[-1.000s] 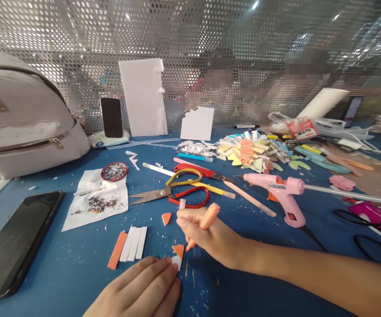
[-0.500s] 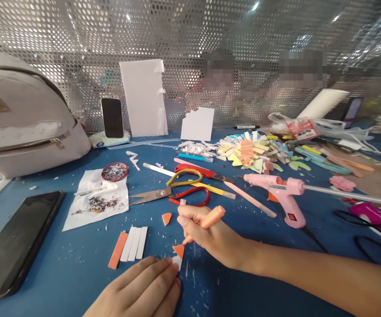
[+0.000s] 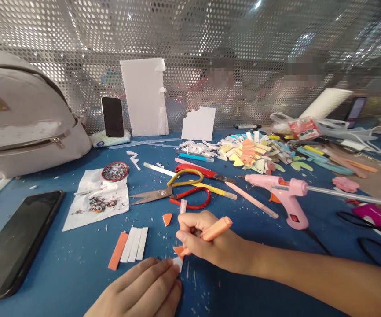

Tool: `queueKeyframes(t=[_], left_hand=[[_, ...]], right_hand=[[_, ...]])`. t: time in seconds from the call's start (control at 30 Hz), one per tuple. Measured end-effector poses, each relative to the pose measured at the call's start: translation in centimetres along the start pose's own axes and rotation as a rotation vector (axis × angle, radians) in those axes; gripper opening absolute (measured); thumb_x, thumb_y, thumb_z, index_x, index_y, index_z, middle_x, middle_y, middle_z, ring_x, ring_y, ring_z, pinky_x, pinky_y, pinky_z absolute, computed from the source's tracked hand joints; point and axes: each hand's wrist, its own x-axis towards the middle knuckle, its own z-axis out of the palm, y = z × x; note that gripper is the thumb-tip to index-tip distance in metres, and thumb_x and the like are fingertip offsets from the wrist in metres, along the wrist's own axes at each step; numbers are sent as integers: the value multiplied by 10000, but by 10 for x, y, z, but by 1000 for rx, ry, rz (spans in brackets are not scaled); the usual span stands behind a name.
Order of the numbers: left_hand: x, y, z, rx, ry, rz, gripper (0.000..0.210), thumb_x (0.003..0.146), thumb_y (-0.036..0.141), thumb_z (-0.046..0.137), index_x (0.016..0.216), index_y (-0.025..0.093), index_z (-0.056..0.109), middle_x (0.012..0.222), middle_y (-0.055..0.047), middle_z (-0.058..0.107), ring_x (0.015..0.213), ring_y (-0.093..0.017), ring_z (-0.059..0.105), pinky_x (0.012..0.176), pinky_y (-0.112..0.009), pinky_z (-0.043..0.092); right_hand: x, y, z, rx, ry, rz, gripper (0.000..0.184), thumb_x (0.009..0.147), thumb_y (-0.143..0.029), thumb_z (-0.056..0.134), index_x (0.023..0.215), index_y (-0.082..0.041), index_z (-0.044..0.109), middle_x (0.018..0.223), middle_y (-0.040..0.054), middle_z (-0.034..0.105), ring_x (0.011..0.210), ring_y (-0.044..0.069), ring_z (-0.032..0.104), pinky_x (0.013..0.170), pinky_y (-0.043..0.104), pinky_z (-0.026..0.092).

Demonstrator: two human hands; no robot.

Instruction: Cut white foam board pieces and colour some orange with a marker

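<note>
My right hand [image 3: 206,240] is closed round an orange marker [image 3: 217,229], its tip down on a small partly orange piece [image 3: 178,252] of thin white board. Close by on the left, my left hand [image 3: 144,288] rests with its fingers together and presses the white end of that piece [image 3: 177,262] to the table. A loose orange-coloured chip [image 3: 167,219] lies just beyond the hands. Three white strips [image 3: 133,244] and one orange strip [image 3: 118,251] sit side by side left of them. A pale pink cap-like piece [image 3: 183,206] shows behind my right hand.
Scissors [image 3: 164,193], a red-handled cutter [image 3: 197,170] and several markers lie ahead. To the right is a pink glue gun [image 3: 283,193], behind it a heap of coloured scraps [image 3: 253,152]. A phone [image 3: 20,242] and backpack [image 3: 28,119] occupy the left, near a paper with crumbs [image 3: 88,180].
My right hand has shifted slightly down and left, so the marker now covers more of the orange part. My left hand stays in place on the piece.
</note>
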Motion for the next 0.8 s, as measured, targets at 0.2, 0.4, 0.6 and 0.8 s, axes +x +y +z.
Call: queueKeyframes(t=[0.2, 0.4, 0.6, 0.8], left_hand=[[1, 1, 2, -8, 10, -9, 406, 1062, 168, 358, 1017, 220, 758, 1054, 58, 784, 956, -79, 752, 1104, -221, 367], [-3, 1, 0, 0, -13, -8, 391, 1059, 172, 370, 1036, 225, 757, 1086, 52, 779, 981, -95, 749, 1042, -224, 433], [0, -1, -1, 7, -39, 21, 382, 1047, 139, 383, 1048, 218, 757, 1097, 39, 777, 983, -119, 752, 993, -242, 482], [-1, 0, -2, -5, -40, 18, 390, 1049, 138, 375, 1034, 214, 758, 1089, 38, 779, 971, -118, 755, 980, -239, 490]], right_hand=[[2, 0, -1, 12, -24, 0, 379, 950, -320, 514, 630, -208, 345, 601, -66, 334, 558, 97, 375, 542, 227, 399], [1, 0, 0, 22, -35, -3, 391, 941, -321, 539, 619, -200, 354, 597, -69, 341, 553, 91, 379, 549, 228, 378], [2, 1, 0, 61, -42, 11, 400, 936, -325, 561, 617, -200, 354, 591, -75, 323, 545, 88, 366, 562, 226, 390], [2, 2, 0, 65, -49, 14, 394, 935, -323, 573, 619, -191, 380, 598, -69, 358, 558, 90, 400, 558, 225, 371]])
